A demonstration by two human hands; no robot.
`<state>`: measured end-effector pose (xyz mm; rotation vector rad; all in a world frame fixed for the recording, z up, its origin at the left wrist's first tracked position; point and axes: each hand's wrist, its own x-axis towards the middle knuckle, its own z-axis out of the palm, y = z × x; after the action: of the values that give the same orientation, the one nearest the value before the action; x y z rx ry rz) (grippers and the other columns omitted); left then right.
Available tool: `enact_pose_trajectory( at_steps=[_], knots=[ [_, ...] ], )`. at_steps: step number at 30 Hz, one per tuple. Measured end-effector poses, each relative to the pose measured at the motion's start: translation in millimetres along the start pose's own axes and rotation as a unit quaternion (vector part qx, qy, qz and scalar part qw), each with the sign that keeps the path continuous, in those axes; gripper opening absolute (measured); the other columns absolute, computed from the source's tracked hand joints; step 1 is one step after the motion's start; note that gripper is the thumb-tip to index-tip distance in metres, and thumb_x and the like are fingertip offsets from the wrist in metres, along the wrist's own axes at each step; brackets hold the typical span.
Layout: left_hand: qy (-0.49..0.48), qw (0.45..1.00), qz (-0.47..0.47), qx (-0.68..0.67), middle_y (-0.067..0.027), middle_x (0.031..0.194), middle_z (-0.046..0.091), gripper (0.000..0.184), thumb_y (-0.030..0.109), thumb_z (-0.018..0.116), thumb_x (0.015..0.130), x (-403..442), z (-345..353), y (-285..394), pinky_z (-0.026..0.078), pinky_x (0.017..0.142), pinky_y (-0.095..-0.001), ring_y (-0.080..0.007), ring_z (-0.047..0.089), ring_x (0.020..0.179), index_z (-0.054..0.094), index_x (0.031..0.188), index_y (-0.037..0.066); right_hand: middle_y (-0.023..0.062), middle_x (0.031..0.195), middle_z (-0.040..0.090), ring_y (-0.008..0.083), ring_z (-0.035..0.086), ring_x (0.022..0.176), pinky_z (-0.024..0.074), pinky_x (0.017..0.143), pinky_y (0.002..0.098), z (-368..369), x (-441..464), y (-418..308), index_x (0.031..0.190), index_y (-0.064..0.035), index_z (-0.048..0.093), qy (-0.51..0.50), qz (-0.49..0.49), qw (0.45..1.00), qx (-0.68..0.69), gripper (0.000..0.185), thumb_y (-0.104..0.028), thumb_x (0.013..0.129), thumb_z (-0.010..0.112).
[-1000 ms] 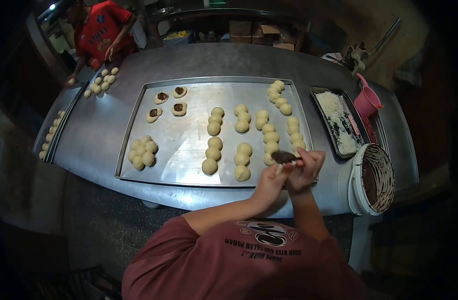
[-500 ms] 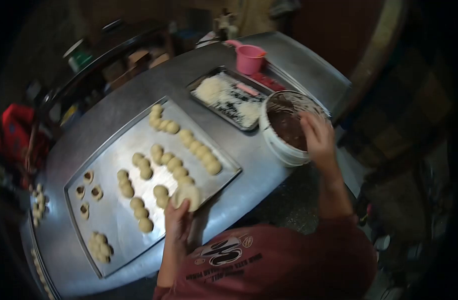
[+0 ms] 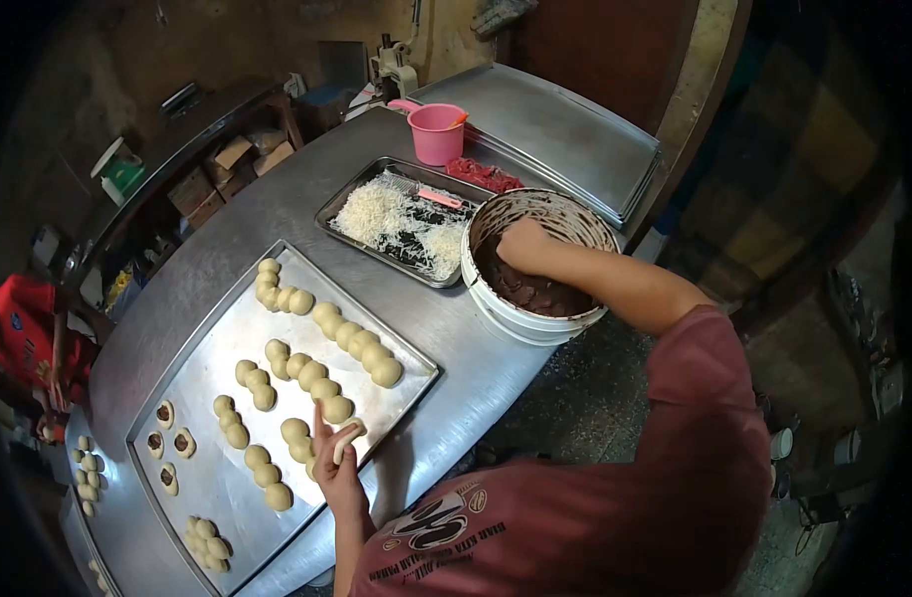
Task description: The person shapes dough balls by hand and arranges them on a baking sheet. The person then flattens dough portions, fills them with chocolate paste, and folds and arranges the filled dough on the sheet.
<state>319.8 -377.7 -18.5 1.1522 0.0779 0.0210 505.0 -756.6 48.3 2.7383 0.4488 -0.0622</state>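
My left hand (image 3: 340, 485) is over the near edge of a metal baking tray (image 3: 202, 398), closed on a flattened piece of pale dough (image 3: 348, 442) that I see edge-on. Rows of round dough balls (image 3: 361, 343) lie on the tray close by. Inside a white bucket (image 3: 520, 324), my right hand (image 3: 525, 246) is curled like a fist against thick dark brown filling (image 3: 537, 293). Its fingertips are hidden, and what they grip cannot be seen. At the tray's left side several opened dough pieces (image 3: 184, 444) carry brown filling.
Behind the bucket, a dark pan (image 3: 339, 225) holds white shreds (image 3: 371, 214) and a pink-handled tool (image 3: 439, 198). A pink dipper (image 3: 437, 135), a red bundle (image 3: 484, 175) and stacked trays (image 3: 575, 129) stand farther back. Another person in red (image 3: 38, 338) is at far left.
My right hand has gone from the bucket's rim down into the filling. The dough in my left hand has turned from face-on to edge-on. The view has shifted.
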Motion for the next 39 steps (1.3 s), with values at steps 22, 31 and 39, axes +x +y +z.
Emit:
enact_pose_trajectory(
  at_steps=[22,31,39],
  knots=[
    [0.016,0.998,-0.065,0.011,-0.0135,0.091,0.058,0.025,0.016,0.045,0.087,26,50,-4,0.045,0.074,-0.0271,-0.0189,0.056,0.081,0.049,0.102,-0.003,0.0019,0.081,0.057,0.0094,0.045,0.065,0.0368,0.059,0.0212,-50,-104,-44,0.098,0.0001,0.057,0.148,0.11,0.7,0.69,0.02,-0.01,0.084,0.047],
    [-0.022,0.999,-0.036,-0.003,-0.0068,0.082,0.057,0.022,0.017,0.047,0.087,5,72,-19,0.042,0.062,-0.021,-0.0098,0.051,0.068,0.054,0.098,0.0,0.0089,0.087,0.052,0.0161,0.046,0.071,0.0388,0.065,0.0273,-45,-57,-249,0.101,0.0019,0.054,0.507,-0.057,0.703,0.496,0.021,-0.003,0.083,0.044],
    [-0.072,0.948,-0.144,-0.273,-0.0115,0.083,0.059,0.029,0.01,0.049,0.084,-19,-1,34,0.047,0.061,-0.0224,-0.0139,0.056,0.063,0.046,0.108,-0.007,0.0058,0.077,0.05,0.0157,0.042,0.064,0.0356,0.059,0.0273,-67,-38,-255,0.096,0.0011,0.056,0.03,-0.061,0.383,0.921,0.018,-0.006,0.08,0.051]
  ],
)
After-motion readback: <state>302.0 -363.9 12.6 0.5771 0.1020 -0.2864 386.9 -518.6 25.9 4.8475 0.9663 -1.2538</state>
